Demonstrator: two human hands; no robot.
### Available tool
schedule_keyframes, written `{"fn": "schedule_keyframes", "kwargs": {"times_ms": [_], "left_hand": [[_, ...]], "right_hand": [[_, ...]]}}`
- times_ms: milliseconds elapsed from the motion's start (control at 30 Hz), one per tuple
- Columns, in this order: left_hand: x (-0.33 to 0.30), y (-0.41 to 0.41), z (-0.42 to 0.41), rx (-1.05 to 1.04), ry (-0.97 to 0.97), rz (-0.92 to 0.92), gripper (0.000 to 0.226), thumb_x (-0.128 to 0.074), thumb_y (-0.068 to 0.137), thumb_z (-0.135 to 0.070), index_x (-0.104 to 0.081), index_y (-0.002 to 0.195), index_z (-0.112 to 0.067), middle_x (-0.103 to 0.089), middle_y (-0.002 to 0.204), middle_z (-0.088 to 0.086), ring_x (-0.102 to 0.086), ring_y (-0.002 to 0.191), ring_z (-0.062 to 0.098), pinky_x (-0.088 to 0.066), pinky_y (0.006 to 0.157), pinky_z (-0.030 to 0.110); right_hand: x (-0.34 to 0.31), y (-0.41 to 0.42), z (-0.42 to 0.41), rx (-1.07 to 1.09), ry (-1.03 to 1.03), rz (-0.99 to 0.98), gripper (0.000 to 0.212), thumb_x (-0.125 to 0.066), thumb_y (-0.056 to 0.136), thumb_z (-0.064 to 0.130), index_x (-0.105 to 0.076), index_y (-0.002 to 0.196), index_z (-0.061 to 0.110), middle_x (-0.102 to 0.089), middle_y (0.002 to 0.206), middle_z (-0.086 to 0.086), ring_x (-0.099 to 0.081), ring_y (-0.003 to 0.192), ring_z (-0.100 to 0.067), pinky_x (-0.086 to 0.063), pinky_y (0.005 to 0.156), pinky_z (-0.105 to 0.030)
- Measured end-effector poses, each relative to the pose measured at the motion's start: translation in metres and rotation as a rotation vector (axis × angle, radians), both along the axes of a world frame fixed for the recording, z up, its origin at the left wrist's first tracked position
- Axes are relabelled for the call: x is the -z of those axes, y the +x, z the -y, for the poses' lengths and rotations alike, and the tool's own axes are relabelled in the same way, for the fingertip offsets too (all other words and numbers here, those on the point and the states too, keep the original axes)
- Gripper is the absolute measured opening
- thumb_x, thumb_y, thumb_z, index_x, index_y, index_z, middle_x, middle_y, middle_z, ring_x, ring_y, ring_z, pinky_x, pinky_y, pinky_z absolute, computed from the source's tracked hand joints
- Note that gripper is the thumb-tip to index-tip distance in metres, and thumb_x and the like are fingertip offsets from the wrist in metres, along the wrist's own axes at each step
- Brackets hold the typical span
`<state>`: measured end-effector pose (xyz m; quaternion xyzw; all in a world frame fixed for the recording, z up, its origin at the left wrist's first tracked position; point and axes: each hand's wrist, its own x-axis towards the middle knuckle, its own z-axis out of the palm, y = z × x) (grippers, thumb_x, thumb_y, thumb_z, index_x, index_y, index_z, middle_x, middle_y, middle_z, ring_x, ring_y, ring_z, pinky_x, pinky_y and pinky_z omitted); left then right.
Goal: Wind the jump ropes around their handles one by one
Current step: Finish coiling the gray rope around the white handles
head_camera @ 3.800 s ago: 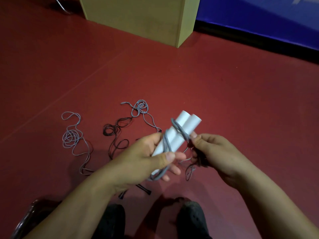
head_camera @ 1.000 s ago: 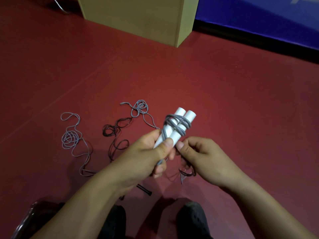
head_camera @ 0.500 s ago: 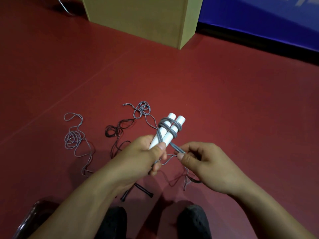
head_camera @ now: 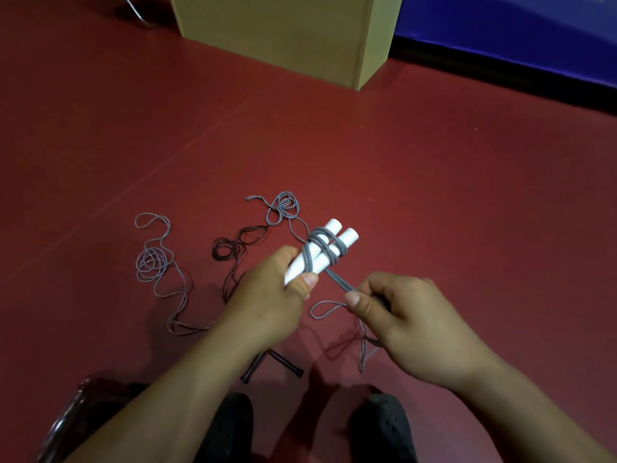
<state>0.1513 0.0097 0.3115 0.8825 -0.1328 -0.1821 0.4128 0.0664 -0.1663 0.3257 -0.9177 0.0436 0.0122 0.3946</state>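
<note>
My left hand (head_camera: 267, 302) grips two white handles (head_camera: 347, 237) side by side, their far ends pointing up and to the right. A grey rope (head_camera: 325, 248) is wound in several turns around both handles near their tips. My right hand (head_camera: 404, 315) pinches a doubled strand of that rope (head_camera: 339, 280) pulled taut down and to the right of the handles. A thin loop (head_camera: 322, 310) and loose rope ends hang below my right hand. More grey rope (head_camera: 152, 262) lies coiled on the red floor at the left, and a dark rope (head_camera: 233, 248) lies beside it.
Two dark handles (head_camera: 277, 362) lie on the floor under my forearms. A tan wooden box (head_camera: 283, 31) stands at the back, with a blue mat (head_camera: 521, 31) to its right. My dark shoes (head_camera: 380, 426) and a chair edge (head_camera: 76, 409) show at the bottom.
Several more turns of grey rope have gone around the white handles. My right hand has moved down and to the right, drawing the doubled strand taut.
</note>
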Motion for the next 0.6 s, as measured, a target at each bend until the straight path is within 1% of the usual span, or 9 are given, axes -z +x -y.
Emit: {"fn": "schedule_keyframes", "kwargs": {"times_ms": [100,200,233,267,333,400,467,533,600], "left_hand": [[0.001,-0.001,0.003,-0.034,0.02,0.05,0.003,-0.056,0.096,-0.025,-0.059,0.098,-0.026,-0.066,0.085,-0.004,-0.06,0.079,0.021,-0.045,0.07,0.034],[0.0,0.001,0.0,-0.081,0.084,0.097,0.005,-0.058,0.096,-0.024,-0.061,0.1,-0.023,-0.063,0.085,-0.003,-0.058,0.082,0.023,-0.04,0.068,0.034],[0.001,0.002,-0.002,-0.078,0.128,0.107,0.005,-0.058,0.096,-0.024,-0.061,0.099,-0.022,-0.063,0.085,-0.003,-0.059,0.083,0.025,-0.04,0.068,0.034],[0.003,0.003,-0.005,-0.058,0.178,0.105,0.005,-0.059,0.095,-0.026,-0.06,0.095,-0.021,-0.061,0.083,-0.002,-0.058,0.083,0.026,-0.039,0.066,0.034],[0.005,0.001,-0.008,0.032,0.273,0.072,0.01,-0.06,0.094,-0.028,-0.057,0.088,-0.021,-0.057,0.078,-0.004,-0.055,0.077,0.022,-0.035,0.06,0.03],[0.005,-0.002,-0.007,0.128,0.324,0.028,0.014,-0.061,0.093,-0.029,-0.057,0.086,-0.019,-0.059,0.076,-0.004,-0.054,0.071,0.017,-0.034,0.056,0.023],[0.004,-0.003,-0.006,0.196,0.337,-0.001,0.015,-0.061,0.092,-0.029,-0.059,0.085,-0.017,-0.062,0.076,-0.003,-0.057,0.07,0.015,-0.036,0.058,0.023],[0.002,-0.004,-0.005,0.25,0.338,-0.01,0.015,-0.062,0.091,-0.029,-0.057,0.08,-0.021,-0.059,0.073,-0.004,-0.053,0.066,0.011,-0.036,0.055,0.024],[0.002,-0.006,-0.004,0.328,0.348,-0.018,0.019,-0.064,0.09,-0.03,-0.053,0.075,-0.024,-0.056,0.07,-0.005,-0.051,0.063,0.01,-0.034,0.055,0.025]], "right_hand": [[-0.002,-0.002,-0.001,-0.007,0.03,0.031,0.029,-0.06,0.092,0.038,-0.058,0.065,0.028,-0.055,0.053,0.012,-0.046,0.049,-0.007,-0.034,0.05,-0.021],[-0.001,-0.004,0.002,0.044,0.135,0.035,0.024,-0.062,0.091,0.036,-0.063,0.07,0.025,-0.054,0.054,0.002,-0.042,0.049,-0.004,-0.04,0.053,-0.034],[0.0,-0.004,0.003,0.065,0.167,0.031,0.02,-0.063,0.091,0.035,-0.064,0.074,0.024,-0.054,0.055,-0.001,-0.042,0.05,-0.006,-0.041,0.052,-0.035],[0.002,-0.004,0.004,0.084,0.18,0.03,0.018,-0.064,0.09,0.033,-0.065,0.076,0.023,-0.052,0.054,-0.001,-0.041,0.05,-0.006,-0.04,0.052,-0.035],[0.005,-0.005,0.004,0.107,0.162,0.04,0.018,-0.064,0.09,0.033,-0.065,0.076,0.022,-0.048,0.051,0.005,-0.039,0.049,-0.003,-0.037,0.051,-0.031],[0.006,-0.004,0.003,0.119,0.137,0.063,0.019,-0.063,0.09,0.033,-0.065,0.076,0.021,-0.046,0.052,0.01,-0.038,0.05,-0.002,-0.035,0.051,-0.026],[0.007,-0.003,0.002,0.134,0.123,0.091,0.017,-0.063,0.091,0.033,-0.068,0.077,0.023,-0.047,0.053,0.013,-0.039,0.05,-0.003,-0.033,0.05,-0.022],[0.007,-0.002,0.002,0.152,0.104,0.119,0.017,-0.063,0.091,0.032,-0.07,0.078,0.023,-0.052,0.054,0.014,-0.042,0.05,-0.004,-0.03,0.049,-0.018],[0.009,-0.001,0.002,0.176,0.066,0.144,0.018,-0.064,0.09,0.032,-0.069,0.076,0.021,-0.058,0.057,0.012,-0.046,0.052,-0.005,-0.033,0.05,-0.017]]}}
